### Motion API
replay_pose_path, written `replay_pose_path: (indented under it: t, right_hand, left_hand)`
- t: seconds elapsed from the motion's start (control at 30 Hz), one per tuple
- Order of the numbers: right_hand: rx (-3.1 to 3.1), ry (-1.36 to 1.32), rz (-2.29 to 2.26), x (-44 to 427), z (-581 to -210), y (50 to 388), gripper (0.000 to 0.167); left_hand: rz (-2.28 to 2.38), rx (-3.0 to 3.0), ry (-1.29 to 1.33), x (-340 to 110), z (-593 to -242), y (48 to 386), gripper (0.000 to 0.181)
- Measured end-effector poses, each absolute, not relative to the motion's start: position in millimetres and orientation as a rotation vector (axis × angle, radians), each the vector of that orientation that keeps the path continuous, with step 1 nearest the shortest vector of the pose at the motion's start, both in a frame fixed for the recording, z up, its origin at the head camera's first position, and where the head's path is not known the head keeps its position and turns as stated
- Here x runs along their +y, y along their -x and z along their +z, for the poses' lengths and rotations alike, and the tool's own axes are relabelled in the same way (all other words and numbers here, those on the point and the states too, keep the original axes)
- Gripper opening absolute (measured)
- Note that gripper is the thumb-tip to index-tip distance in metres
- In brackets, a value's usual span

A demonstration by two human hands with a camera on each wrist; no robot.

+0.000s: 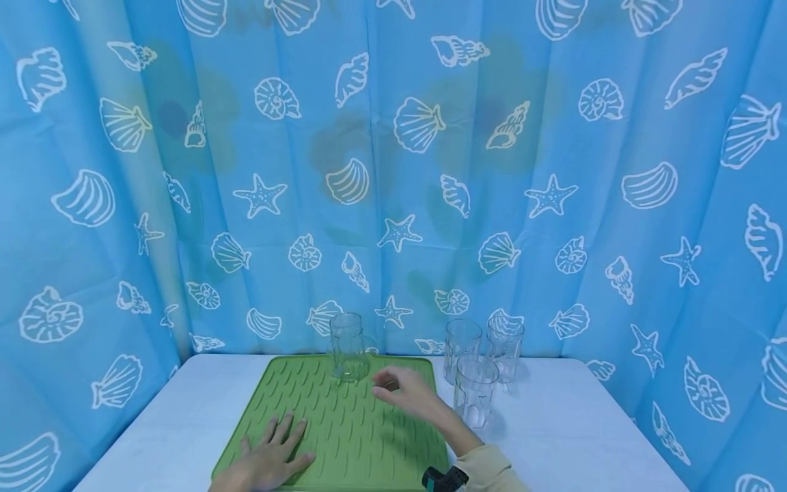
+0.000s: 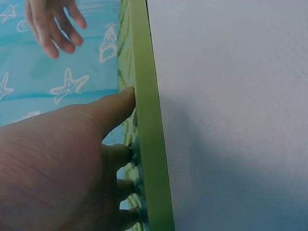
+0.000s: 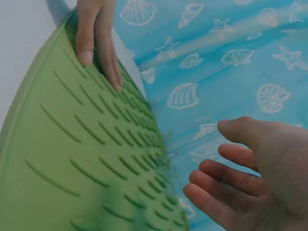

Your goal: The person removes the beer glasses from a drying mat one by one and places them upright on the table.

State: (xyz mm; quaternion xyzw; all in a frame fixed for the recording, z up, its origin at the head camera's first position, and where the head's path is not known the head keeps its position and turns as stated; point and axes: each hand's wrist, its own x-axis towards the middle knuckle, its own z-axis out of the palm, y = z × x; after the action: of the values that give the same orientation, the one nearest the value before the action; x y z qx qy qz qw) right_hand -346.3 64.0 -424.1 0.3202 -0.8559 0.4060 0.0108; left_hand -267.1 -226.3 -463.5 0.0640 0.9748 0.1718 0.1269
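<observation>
A green ridged mat (image 1: 344, 437) lies on the white table. My left hand (image 1: 272, 456) rests on its front left part, fingers spread, and the left wrist view shows its fingertips (image 2: 127, 98) touching the mat. My right hand (image 1: 407, 391) hovers over the mat's right side, its fingers bent loosely and holding nothing; in the right wrist view the right hand (image 3: 245, 178) shows a gap between thumb and fingers. One clear drinking glass (image 1: 349, 348) stands on the back of the mat, left of and apart from the right hand.
Right of the mat, three more clear glasses stand close together on the white table: a front glass (image 1: 476, 393), a back left glass (image 1: 461, 348) and a back right glass (image 1: 506, 348). A blue shell-print curtain (image 1: 393, 171) hangs behind the table (image 1: 572, 424).
</observation>
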Motion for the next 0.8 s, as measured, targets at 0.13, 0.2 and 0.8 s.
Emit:
replay_pose_path:
  t: [0.13, 0.2, 0.8]
  right_hand:
    - [-2.702, -0.963, 1.300, 54, -429, 351, 0.033]
    - [-2.706, -0.944, 1.334, 49, -430, 352, 0.035]
    - [-2.628, -0.893, 1.751, 21, -436, 367, 0.042]
  left_hand:
    - [0.488, 2.841, -0.181, -225, -463, 267, 0.084]
    - [0.487, 2.841, -0.180, -225, -464, 267, 0.083]
    - [0.484, 2.828, -0.179, -226, -464, 270, 0.081]
